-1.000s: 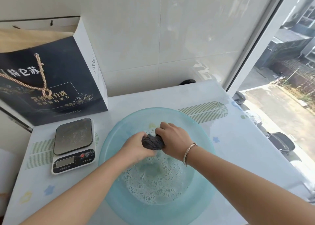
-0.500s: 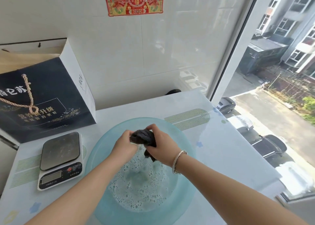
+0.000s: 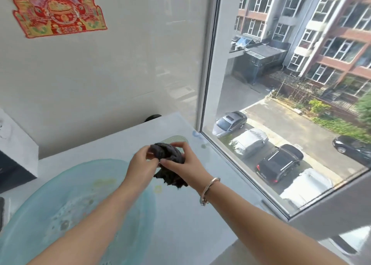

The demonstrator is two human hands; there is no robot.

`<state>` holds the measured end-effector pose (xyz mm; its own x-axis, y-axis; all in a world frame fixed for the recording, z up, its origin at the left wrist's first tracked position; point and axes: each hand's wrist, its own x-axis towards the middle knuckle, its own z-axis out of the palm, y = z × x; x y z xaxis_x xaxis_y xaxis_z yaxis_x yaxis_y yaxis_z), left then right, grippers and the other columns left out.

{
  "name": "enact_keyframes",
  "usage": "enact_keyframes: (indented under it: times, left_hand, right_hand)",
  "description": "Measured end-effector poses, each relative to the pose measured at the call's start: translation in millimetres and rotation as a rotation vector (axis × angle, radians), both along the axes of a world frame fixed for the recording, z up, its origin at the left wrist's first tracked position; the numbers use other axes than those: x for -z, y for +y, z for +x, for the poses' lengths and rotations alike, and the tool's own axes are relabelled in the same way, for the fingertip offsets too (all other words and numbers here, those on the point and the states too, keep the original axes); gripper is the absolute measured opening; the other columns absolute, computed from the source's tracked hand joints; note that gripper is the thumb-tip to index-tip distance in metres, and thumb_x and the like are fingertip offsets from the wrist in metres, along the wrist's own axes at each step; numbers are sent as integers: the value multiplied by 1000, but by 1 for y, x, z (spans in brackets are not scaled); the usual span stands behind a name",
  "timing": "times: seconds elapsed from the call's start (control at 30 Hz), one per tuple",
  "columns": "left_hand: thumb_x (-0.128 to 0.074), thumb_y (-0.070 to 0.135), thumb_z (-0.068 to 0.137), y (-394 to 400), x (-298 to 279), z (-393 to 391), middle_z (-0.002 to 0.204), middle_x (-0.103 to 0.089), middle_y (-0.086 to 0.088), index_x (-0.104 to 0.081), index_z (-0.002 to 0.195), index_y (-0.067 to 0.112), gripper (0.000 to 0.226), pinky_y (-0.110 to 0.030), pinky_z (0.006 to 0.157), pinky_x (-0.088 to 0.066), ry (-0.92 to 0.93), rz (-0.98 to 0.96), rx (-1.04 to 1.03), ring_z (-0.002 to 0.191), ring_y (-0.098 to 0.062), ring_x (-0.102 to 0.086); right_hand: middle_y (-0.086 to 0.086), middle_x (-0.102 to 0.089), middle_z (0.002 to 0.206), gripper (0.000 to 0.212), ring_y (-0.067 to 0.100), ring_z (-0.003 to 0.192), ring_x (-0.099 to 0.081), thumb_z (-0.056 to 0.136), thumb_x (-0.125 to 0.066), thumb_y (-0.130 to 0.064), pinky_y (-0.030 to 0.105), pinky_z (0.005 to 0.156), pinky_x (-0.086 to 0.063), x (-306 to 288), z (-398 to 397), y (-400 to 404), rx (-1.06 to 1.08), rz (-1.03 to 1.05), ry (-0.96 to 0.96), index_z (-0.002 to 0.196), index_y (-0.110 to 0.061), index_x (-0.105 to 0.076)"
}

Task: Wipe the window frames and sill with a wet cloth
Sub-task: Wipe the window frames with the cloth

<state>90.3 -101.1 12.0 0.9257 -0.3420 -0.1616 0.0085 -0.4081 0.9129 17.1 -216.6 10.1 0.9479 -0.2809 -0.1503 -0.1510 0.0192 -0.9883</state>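
Both hands, left hand [image 3: 140,165] and right hand [image 3: 187,169], grip the dark cloth [image 3: 167,154] beside the basin [image 3: 138,210] of soapy water [image 3: 66,214].

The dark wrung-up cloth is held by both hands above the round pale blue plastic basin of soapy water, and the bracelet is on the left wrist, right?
One slip: the bracelet is on the right wrist, as the head view shows. The rest stands: both the left hand and right hand hold the dark wrung-up cloth above the round pale blue plastic basin of soapy water.

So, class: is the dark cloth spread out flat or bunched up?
Bunched up. The dark cloth is a twisted wad gripped by the left hand and the right hand, a loose end hanging below.
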Motion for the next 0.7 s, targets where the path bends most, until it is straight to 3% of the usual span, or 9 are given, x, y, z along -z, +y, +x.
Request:
enact_keyframes:
  times: [0.2,0.33,0.4,0.53,0.63,0.7]
  left_hand:
    - [-46,1,89,-144,5,-43,93,-69,-6,-60,100,11,20,-23,69,-47,86,-67,77,78,-13,-66]
    - [-45,2,88,-214,12,-63,93,-70,-8,-59,97,12,19,-23,63,-44,173,-91,67,85,-23,-67]
    - [-45,3,88,-235,15,-68,92,-69,-6,-60,98,13,20,-22,62,-44,202,-91,58,86,-22,-66]
    - [-45,4,88,-253,20,-60,87,-68,0,-60,97,13,20,-26,68,-48,208,-67,-7,83,-18,-65]
    - [-45,3,87,-259,24,-39,88,-68,0,-60,96,13,21,-25,67,-48,183,-45,-55,88,-24,-66]
    - [-45,2,87,-265,27,-20,89,-69,-2,-61,95,14,22,-32,72,-51,180,-52,-86,89,-27,-66]
  right_hand:
    - [11,-68,106,44,26,95,-69,84,-67,-21,44,88,-54,5,-52,-146,92,125,19,121,-22,-44]
    - [9,-64,99,37,29,93,-66,82,-59,-13,47,88,-52,14,-69,-222,155,151,69,114,-27,-47]
    - [12,-63,100,38,27,88,-65,87,-55,-4,44,81,-54,19,-69,-245,150,114,107,118,-25,-47]
    - [15,-63,97,40,21,67,-65,90,-53,0,30,51,-53,24,-53,-269,129,36,134,121,-23,-43]
    - [20,-60,102,37,23,64,-62,90,-50,1,29,45,-51,34,-34,-279,101,-57,147,117,-24,-42]
    - [14,-61,101,36,21,69,-63,90,-49,2,26,47,-52,40,-19,-289,78,-127,166,114,-24,-44]
